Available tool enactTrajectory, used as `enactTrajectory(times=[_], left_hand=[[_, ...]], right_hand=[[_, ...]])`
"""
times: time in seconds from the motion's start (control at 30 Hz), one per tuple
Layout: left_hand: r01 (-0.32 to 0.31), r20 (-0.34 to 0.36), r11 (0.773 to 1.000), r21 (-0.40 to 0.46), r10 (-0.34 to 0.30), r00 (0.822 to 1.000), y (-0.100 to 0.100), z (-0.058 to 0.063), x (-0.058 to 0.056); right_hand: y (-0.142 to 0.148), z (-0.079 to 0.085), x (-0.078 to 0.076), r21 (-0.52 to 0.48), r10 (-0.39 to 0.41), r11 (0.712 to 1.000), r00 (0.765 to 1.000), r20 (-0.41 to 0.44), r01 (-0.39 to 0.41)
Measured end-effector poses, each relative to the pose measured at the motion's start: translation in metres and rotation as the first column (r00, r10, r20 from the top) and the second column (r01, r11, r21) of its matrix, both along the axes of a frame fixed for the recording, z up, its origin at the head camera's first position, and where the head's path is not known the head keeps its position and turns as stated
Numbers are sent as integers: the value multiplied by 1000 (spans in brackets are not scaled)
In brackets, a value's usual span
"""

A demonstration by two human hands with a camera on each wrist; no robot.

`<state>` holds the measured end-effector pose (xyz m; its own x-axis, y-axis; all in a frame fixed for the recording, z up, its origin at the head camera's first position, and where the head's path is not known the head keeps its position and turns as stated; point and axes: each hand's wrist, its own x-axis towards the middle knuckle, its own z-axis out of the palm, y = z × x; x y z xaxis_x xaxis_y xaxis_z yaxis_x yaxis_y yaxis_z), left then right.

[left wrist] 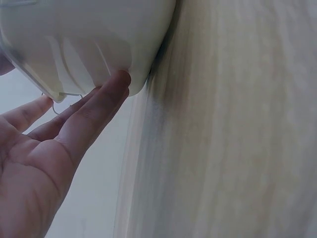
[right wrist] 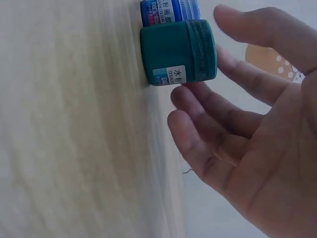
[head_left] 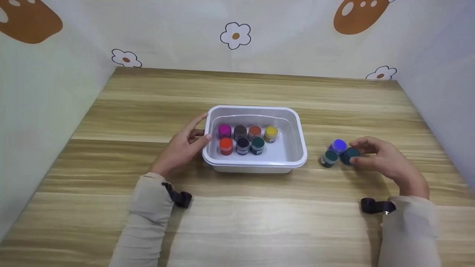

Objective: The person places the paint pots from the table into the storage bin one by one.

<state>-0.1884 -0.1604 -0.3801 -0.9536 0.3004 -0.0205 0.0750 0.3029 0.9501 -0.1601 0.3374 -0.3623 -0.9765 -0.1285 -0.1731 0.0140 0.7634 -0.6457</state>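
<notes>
My left hand rests at the left end of a white plastic tub, thumb and forefinger at its rim. In the left wrist view, straight fingers lie against its outer wall. Small paint jars stand in two rows inside, among them a magenta one and a yellow one. Right of the tub my right hand is around a dark teal paint jar, fingers loosely bent. The right wrist view shows a gap between thumb and lid. Touching close beside it are a blue jar and a dark green jar.
The wood-grain table runs back to a pale wall covering with flower prints. Similar pale panels stand along the left and right sides. Black straps with wrist cameras sit over both sleeves.
</notes>
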Motion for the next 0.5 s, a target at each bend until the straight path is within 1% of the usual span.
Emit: enactTrajectory(times=[0.1,0.2,0.27,0.5], left_hand=[[1,-10,1000,-3,-1,1000,0,0,0],[-2,-6,1000,6,2,1000,0,0,1],[-4,-3,1000,11,4,1000,0,0,2],[-8,2,1000,9,8,1000,1,0,1]], right_hand=[[0,-2,1,-18,6,1000,1000,6,-6],[-1,-3,1,-36,15,999,1000,-21,-16],[-1,-3,2,-31,22,999,999,-38,-23],[-1,0,2,-13,16,1000,999,-32,-16]])
